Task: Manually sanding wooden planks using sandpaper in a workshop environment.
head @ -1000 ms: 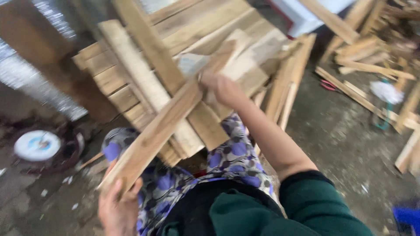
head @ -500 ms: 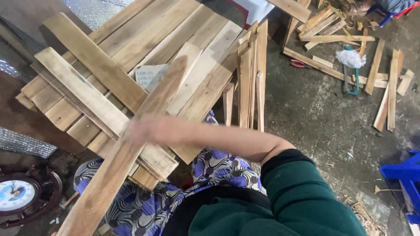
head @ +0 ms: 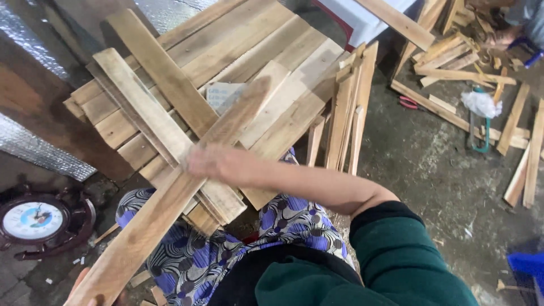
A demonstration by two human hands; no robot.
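- Holding a long wooden plank point(head: 170, 204) diagonally, I have it running from bottom left up toward the middle of the stack of planks point(head: 226, 73).
- My right hand point(head: 212, 163) rests on the plank near its midpoint, just in front of the stack; motion blur hides the fingers, so I cannot tell how tightly it grips.
- My left hand point(head: 90, 294) supports the plank's lower end at the bottom edge; only fingertips show, curled under the wood.
- The plank crosses over my lap, which is covered in blue patterned fabric point(head: 226, 249).
- A round clock point(head: 34, 221) lies on the floor left of the stack.
- Loose wood offcuts point(head: 464, 73) lie well right of the stack, beside a teal-framed saw point(head: 479, 133).
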